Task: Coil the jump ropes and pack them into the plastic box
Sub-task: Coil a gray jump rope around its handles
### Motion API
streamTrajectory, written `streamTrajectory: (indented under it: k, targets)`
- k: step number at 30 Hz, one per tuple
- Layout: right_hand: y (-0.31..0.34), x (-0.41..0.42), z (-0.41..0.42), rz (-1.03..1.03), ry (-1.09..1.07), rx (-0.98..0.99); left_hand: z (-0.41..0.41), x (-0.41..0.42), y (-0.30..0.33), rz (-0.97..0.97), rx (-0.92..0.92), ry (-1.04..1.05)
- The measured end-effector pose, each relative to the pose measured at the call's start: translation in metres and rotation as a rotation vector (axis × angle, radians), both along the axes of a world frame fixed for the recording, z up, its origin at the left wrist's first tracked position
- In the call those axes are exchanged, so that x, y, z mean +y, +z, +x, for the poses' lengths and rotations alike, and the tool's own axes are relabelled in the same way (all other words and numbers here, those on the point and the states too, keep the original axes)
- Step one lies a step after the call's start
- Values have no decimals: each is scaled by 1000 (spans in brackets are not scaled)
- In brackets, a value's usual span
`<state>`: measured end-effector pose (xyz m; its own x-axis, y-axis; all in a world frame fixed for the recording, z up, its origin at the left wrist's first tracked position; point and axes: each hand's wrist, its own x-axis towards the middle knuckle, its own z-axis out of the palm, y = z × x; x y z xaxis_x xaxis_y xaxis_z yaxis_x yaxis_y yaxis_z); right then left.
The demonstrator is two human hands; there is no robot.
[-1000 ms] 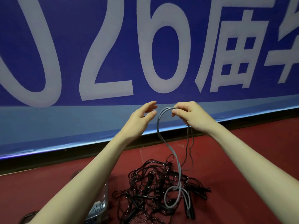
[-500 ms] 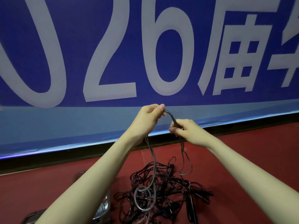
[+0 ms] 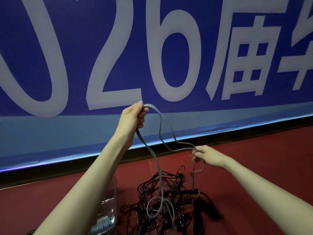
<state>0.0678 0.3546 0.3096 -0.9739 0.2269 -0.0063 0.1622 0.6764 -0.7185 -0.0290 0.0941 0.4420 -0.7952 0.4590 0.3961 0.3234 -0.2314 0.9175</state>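
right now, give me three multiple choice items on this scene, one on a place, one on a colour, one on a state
1. The clear plastic box sits where, seen from the camera?
A. left of the tangled pile of black jump ropes
B. right of it
C. on top of it

2. The raised rope is
A. red
B. grey
C. yellow

3. The left hand
A. hangs open
B. grips the rope
C. presses the floor

A: the box stands beside the pile's left edge.
B: the grey jump rope runs between both hands.
B: its fingers curl round the rope; the right hand pinches it lower.
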Motion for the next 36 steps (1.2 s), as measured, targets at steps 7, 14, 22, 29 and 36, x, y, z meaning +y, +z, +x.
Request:
streamTrajectory:
  k: [7, 14, 22, 29, 36]
  targets:
    - [52, -16, 1, -65, -69, 257, -42, -17, -68, -361, 25, 187]
    - [89, -46, 5, -88, -104, 401, -59, -32, -108, -821, 95, 128]
    - [101, -72, 5, -60, -1, 368, 2, 19, -56, -540, 213, -210]
    - [94, -63, 11, -12, 38, 307, 16, 31, -54, -409, 228, -92]
    - [56, -57, 3, -79, 203, 160, 35, 25, -21, -334, 243, -142]
